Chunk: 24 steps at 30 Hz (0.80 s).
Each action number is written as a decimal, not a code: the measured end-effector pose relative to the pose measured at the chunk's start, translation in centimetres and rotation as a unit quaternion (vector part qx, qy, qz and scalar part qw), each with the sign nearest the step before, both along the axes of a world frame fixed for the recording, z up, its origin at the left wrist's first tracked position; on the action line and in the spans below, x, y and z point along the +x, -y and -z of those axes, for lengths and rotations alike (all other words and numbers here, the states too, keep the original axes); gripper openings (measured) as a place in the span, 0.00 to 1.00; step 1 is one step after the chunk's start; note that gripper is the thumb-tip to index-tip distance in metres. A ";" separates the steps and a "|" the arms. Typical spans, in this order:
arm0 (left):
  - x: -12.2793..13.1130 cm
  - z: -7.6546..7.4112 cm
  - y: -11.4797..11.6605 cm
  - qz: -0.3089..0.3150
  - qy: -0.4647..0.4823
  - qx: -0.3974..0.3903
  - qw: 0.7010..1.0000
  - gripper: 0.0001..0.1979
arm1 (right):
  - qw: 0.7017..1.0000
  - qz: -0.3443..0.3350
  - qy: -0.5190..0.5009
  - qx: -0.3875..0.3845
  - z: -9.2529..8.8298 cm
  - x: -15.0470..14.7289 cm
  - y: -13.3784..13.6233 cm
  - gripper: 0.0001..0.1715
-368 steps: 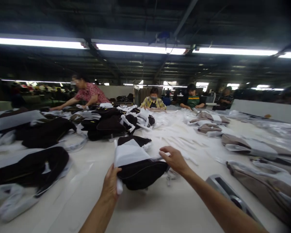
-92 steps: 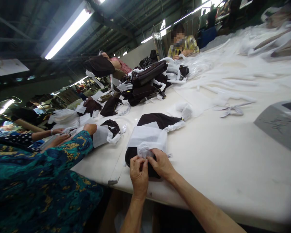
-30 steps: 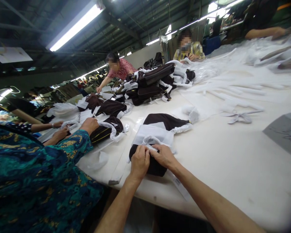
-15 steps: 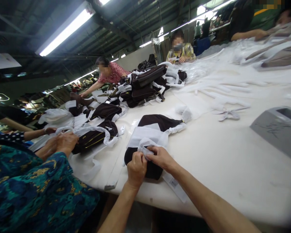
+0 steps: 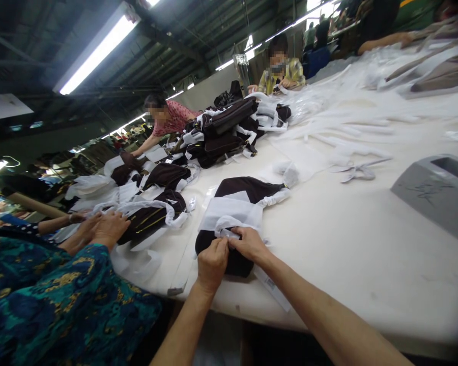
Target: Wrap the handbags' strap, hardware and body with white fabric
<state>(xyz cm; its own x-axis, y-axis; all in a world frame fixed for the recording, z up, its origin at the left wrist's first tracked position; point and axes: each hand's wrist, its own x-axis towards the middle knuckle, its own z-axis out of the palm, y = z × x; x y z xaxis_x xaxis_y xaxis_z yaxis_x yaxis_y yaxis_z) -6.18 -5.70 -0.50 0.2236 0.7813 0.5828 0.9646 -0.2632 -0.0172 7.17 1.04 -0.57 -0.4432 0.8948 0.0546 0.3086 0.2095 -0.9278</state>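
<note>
A dark brown bag lies in front of me on the white table. White wrapping paper covers its middle, and a white-wrapped strap trails off its far right corner. Over the near part of the bag, my left hand is closed in a pinch. My right hand pinches close beside it, thumb and fingers on a loop of white wrapping. Both sets of fingertips meet at this loop. A white tag with a barcode sticks out under my right wrist.
At left, a co-worker's hands work on another dark bag. Dark bags are piled farther back, with a person in red reaching in. White strips and a grey box-like holder lie to the right.
My hands stay at the loop, fingertips shifted slightly and drawn closer together. The co-worker's hands at left have moved a little along their bag. The view has tilted slightly.
</note>
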 end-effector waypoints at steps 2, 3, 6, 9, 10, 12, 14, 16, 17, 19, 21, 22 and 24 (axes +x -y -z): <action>0.0 -0.2 -0.2 -0.011 -0.014 -0.017 1.000 0.08 | 1.000 0.004 0.012 -0.001 -0.1 -0.3 0.0 0.19; 0.0 -0.3 -0.3 -0.017 -0.017 -0.026 0.999 0.09 | 1.000 0.008 0.020 0.000 -0.1 -0.5 0.1 0.19; -0.1 -0.5 -0.7 -0.038 -0.008 -0.050 0.998 0.11 | 0.999 0.021 0.040 0.006 0.0 -0.9 0.1 0.18; -0.2 -0.3 -0.9 -0.056 0.030 -0.070 0.996 0.10 | 0.998 0.027 0.048 0.016 0.2 -1.2 0.4 0.18; -0.3 -0.2 -0.9 -0.061 0.047 -0.076 0.994 0.09 | 0.998 0.028 0.048 0.021 0.3 -1.2 0.6 0.18; -0.3 0.1 -0.8 -0.072 0.089 -0.088 0.989 0.07 | 0.998 0.029 0.043 0.033 0.4 -1.3 1.1 0.19; -0.4 0.2 -0.5 -0.085 0.135 -0.104 0.982 0.06 | 0.998 0.030 0.035 0.043 0.4 -1.3 1.5 0.19; -0.5 0.1 -0.2 -0.092 0.181 -0.124 0.971 0.06 | 0.998 0.030 0.023 0.047 0.5 -1.2 1.7 0.19; -0.5 0.0 -0.2 -0.090 0.203 -0.136 0.965 0.07 | 0.998 0.027 0.015 0.046 0.6 -1.1 1.7 0.19; -0.7 -0.4 -0.1 -0.077 0.244 -0.163 0.953 0.07 | 0.999 0.017 -0.004 0.040 0.6 -0.7 1.3 0.19; -0.7 -0.8 -0.1 -0.059 0.277 -0.189 0.940 0.09 | 0.999 -0.001 -0.024 0.031 0.7 -0.3 0.8 0.20; -0.7 -1.0 -0.2 -0.052 0.290 -0.200 0.935 0.10 | 0.999 -0.009 -0.033 0.026 0.7 -0.1 0.5 0.20; -0.5 -1.4 -0.2 -0.043 0.305 -0.215 0.927 0.12 | 0.999 -0.018 -0.048 0.018 0.7 0.3 0.2 0.21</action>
